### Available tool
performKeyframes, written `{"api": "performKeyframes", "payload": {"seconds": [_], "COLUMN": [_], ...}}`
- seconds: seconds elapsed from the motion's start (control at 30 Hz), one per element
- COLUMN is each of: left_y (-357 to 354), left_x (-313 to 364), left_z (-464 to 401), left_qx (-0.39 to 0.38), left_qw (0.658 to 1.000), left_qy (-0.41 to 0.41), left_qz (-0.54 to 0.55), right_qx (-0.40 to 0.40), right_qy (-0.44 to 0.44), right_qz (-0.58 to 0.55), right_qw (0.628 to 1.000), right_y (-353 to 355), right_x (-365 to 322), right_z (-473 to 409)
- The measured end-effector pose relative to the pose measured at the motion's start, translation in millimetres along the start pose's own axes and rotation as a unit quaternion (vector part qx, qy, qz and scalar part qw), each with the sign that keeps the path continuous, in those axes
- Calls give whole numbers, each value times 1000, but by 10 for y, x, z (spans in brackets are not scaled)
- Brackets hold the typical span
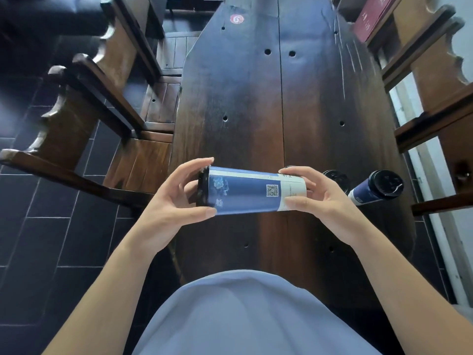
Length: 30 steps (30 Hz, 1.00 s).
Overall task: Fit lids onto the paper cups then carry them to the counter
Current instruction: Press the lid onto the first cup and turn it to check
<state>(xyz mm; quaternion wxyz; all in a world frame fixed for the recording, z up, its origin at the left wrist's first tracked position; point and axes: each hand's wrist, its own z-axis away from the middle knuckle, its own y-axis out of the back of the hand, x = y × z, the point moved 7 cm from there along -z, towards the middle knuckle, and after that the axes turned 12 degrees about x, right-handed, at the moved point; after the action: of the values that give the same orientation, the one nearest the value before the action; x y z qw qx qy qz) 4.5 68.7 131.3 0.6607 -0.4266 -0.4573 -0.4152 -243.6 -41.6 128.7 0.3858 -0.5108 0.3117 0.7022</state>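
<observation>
A tall blue paper cup [245, 192] with a QR code lies sideways in the air over the near part of the dark wooden table [256, 98]. A black lid [202, 187] sits on its left end. My left hand [176, 201] grips the lid end, with fingers above and thumb below. My right hand [322, 198] holds the white base end. To the right, a lidded blue cup [378, 188] stands on the table, and another black-lidded cup [336, 179] shows behind my right fingers.
Heavy carved wooden chairs [84, 111] stand along the table's left side, and more chair frames [435, 103] line the right. A red round sticker [236, 19] marks the far end of the table. A red box [371, 16] sits at the top right. Dark floor tiles lie to the left.
</observation>
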Motion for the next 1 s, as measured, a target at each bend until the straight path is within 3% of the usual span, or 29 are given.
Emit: {"api": "performKeyframes", "payload": {"seconds": [0.17, 0.43, 0.73, 1.0], "left_y": [1, 27, -42, -14], "left_x": [10, -54, 66, 18], "left_z": [22, 24, 4, 30], "left_qx": [-5, 21, -15, 2], "left_qw": [1000, 997, 1000, 998], "left_qy": [0, 55, 14, 63], "left_qz": [-12, 47, -4, 5], "right_qx": [-4, 7, 32, 21], "right_qy": [-15, 42, 37, 55], "right_qz": [7, 23, 38, 6], "right_qw": [1000, 999, 998, 998], "right_y": [-20, -27, 56, 36], "right_x": [-10, -117, -100, -200], "right_z": [23, 69, 83, 158]}}
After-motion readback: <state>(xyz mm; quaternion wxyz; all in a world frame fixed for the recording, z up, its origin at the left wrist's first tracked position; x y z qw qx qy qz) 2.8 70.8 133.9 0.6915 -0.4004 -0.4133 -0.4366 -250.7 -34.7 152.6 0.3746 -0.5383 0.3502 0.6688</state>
